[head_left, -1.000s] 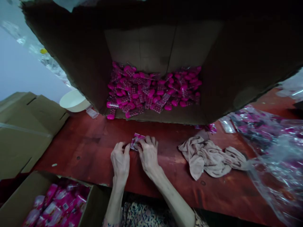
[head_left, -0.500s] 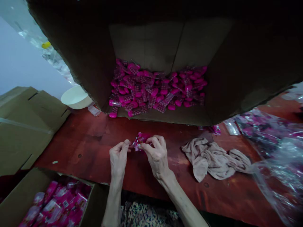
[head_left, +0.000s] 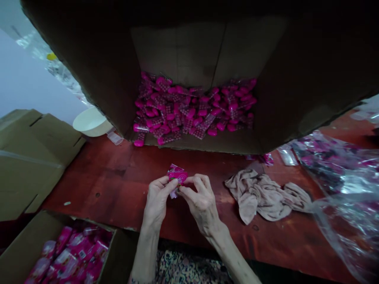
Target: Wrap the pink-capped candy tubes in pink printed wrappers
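A small pink printed wrapper (head_left: pixel 178 176) is pinched between both hands above the red table (head_left: pixel 118 177). My left hand (head_left: pixel 158 197) grips its left and lower part with thumb and fingers. My right hand (head_left: pixel 201 199) is closed on its right edge with thumb and index finger. Whether anything is inside the wrapper cannot be made out. Beyond the hands, a large cardboard box (head_left: pixel 189 146) lies with its opening toward me. Inside is a heap of clear tubes with pink caps (head_left: pixel 189 112), holding small pink beads.
At lower left an open cardboard box (head_left: pixel 122 252) holds pink packages (head_left: pixel 71 256). A crumpled cloth (head_left: pixel 266 195) lies right of my hands, beside clear plastic bags (head_left: pixel 343 189) with pink contents. At left are a white bowl (head_left: pixel 91 123) and a folded carton (head_left: pixel 35 154).
My left hand has moved right and now grips the wrapper. The wrapper has turned and looks flatter and more upright. The right hand still holds its right side.
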Motion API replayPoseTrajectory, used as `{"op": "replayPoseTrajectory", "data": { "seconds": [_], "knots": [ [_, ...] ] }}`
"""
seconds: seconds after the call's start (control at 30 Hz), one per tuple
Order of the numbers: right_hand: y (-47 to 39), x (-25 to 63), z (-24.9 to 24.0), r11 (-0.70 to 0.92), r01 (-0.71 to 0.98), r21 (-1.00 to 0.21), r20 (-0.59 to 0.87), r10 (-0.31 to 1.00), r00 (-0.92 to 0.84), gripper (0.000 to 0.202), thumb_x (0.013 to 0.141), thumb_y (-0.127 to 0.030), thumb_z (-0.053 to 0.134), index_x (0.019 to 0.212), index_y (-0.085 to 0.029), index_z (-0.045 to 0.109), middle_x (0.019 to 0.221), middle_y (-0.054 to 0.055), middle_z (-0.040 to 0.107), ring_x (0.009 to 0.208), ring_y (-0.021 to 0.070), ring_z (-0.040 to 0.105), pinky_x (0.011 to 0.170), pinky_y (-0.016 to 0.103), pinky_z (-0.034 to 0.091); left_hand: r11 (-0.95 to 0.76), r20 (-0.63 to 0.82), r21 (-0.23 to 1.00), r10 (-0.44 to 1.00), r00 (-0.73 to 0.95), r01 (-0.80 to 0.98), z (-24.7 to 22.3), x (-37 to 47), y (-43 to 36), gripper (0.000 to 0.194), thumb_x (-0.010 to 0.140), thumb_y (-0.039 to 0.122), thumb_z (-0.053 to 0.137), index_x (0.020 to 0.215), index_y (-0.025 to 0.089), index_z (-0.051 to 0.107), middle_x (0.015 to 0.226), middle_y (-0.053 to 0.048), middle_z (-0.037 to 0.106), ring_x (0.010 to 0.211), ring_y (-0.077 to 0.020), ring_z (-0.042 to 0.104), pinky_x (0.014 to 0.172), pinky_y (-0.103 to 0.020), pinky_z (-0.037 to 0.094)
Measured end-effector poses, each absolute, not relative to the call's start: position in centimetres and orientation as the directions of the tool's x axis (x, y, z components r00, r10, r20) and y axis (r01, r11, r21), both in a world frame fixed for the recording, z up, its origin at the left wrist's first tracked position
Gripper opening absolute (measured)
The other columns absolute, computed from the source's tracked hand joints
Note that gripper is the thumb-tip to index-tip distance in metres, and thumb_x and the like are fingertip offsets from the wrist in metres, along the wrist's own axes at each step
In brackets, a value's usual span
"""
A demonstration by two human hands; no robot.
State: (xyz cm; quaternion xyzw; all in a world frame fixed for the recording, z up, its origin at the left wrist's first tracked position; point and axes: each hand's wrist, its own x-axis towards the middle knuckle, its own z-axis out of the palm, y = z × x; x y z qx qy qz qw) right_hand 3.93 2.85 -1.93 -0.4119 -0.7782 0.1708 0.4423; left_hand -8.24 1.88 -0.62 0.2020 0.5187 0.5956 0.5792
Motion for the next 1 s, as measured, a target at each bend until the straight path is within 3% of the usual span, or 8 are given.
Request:
{"op": "replayPoseTrajectory", "data": {
  "seconds": [0.13, 0.27, 0.37, 0.6, 0.7, 0.8, 0.87, 1.0],
  "knots": [
    [2.3, 3.5, -1.9, 0.274, 0.297, -0.915, 0.280, 0.960, -0.022, 0.028, 0.078, -0.015, 0.062, 0.107, -0.017, 0.061, 0.096, 0.007, 0.059, 0.087, 0.0185, 0.053, 0.077, 0.031, 0.046, 0.119, -0.380, 0.801, 0.858, -0.345, -0.587, -0.8, -7.2, 2.2, 0.014, 0.059, 0.018, 0.075, 0.071, 0.013, 0.072, 0.065, -0.003, 0.070, 0.057, -0.0088, 0.059, 0.060, -0.019, 0.046],
    [2.1, 3.3, -2.2, 0.001, 0.090, -0.996, -0.005, 0.997, -0.071, 0.012, 0.081, -0.023, 0.058, 0.079, -0.016, 0.067, 0.071, 0.002, 0.063, 0.066, 0.0147, 0.056, 0.062, 0.025, 0.045, 0.072, -0.405, 0.771, 0.822, -0.401, -0.632, -1.0, -6.6, 2.0, 0.014, 0.052, 0.013, 0.078, 0.065, 0.013, 0.071, 0.062, -0.002, 0.069, 0.058, -0.0095, 0.060, 0.060, -0.020, 0.047],
    [2.2, 3.4, -2.2, 0.004, 0.065, -0.998, -0.001, 0.996, -0.086, 0.016, 0.080, -0.023, 0.057, 0.070, -0.016, 0.066, 0.064, 0.000, 0.059, 0.060, 0.0126, 0.053, 0.055, 0.022, 0.040, 0.076, -0.444, 0.728, 0.810, -0.384, -0.682, -1.2, -6.6, 1.9, 0.017, 0.049, 0.013, 0.079, 0.064, 0.012, 0.071, 0.061, -0.002, 0.069, 0.058, -0.0097, 0.060, 0.060, -0.020, 0.047],
    [2.4, 4.3, -1.2, 0.157, 0.250, -0.955, 0.115, 0.978, -0.176, 0.019, 0.087, -0.021, 0.048, 0.083, -0.019, 0.066, 0.070, 0.000, 0.059, 0.062, 0.0129, 0.052, 0.057, 0.023, 0.038, 0.149, -0.502, 0.657, 0.818, -0.282, -0.739, -1.6, -6.9, 1.8, 0.019, 0.052, 0.014, 0.079, 0.069, 0.012, 0.072, 0.069, -0.004, 0.071, 0.064, -0.0116, 0.062, 0.065, -0.022, 0.050],
    [2.4, 4.0, -0.8, 0.091, 0.277, -0.956, 0.045, 0.985, -0.168, 0.011, 0.080, -0.021, 0.060, 0.089, -0.020, 0.065, 0.079, 0.001, 0.063, 0.069, 0.0146, 0.055, 0.062, 0.024, 0.040, 0.137, -0.505, 0.657, 0.809, -0.299, -0.741, -1.5, -7.1, 1.7, 0.022, 0.051, 0.014, 0.080, 0.071, 0.013, 0.072, 0.069, -0.003, 0.071, 0.062, -0.0094, 0.062, 0.060, -0.016, 0.049],
    [2.7, 3.6, -0.6, -0.006, 0.260, -0.966, -0.044, 0.989, -0.140, 0.005, 0.072, -0.017, 0.068, 0.072, -0.019, 0.063, 0.068, -0.003, 0.060, 0.063, 0.0120, 0.052, 0.057, 0.021, 0.037, 0.134, -0.512, 0.645, 0.807, -0.295, -0.752, -1.5, -7.5, 1.8, 0.022, 0.049, 0.012, 0.081, 0.069, 0.013, 0.071, 0.067, -0.002, 0.070, 0.062, -0.0090, 0.061, 0.060, -0.015, 0.050],
    [3.1, 3.4, -0.5, -0.043, 0.227, -0.973, -0.070, 0.991, -0.112, 0.015, 0.069, -0.014, 0.070, 0.060, -0.017, 0.059, 0.061, -0.005, 0.054, 0.058, 0.0099, 0.048, 0.054, 0.020, 0.034, 0.144, -0.518, 0.631, 0.810, -0.275, -0.763, -1.6, -7.8, 1.8, 0.022, 0.049, 0.013, 0.081, 0.068, 0.013, 0.071, 0.067, -0.003, 0.070, 0.062, -0.0102, 0.062, 0.061, -0.017, 0.051],
    [3.7, 3.5, -0.2, -0.058, 0.125, -0.990, -0.075, 0.988, -0.137, 0.018, 0.067, -0.014, 0.072, 0.056, -0.015, 0.058, 0.062, -0.005, 0.050, 0.059, 0.0087, 0.045, 0.055, 0.019, 0.033, 0.159, -0.542, 0.582, 0.807, -0.234, -0.798, -1.5, -8.1, 1.9, 0.022, 0.050, 0.014, 0.081, 0.070, 0.013, 0.071, 0.069, -0.005, 0.071, 0.064, -0.0120, 0.063, 0.062, -0.018, 0.052]
  ]
}}
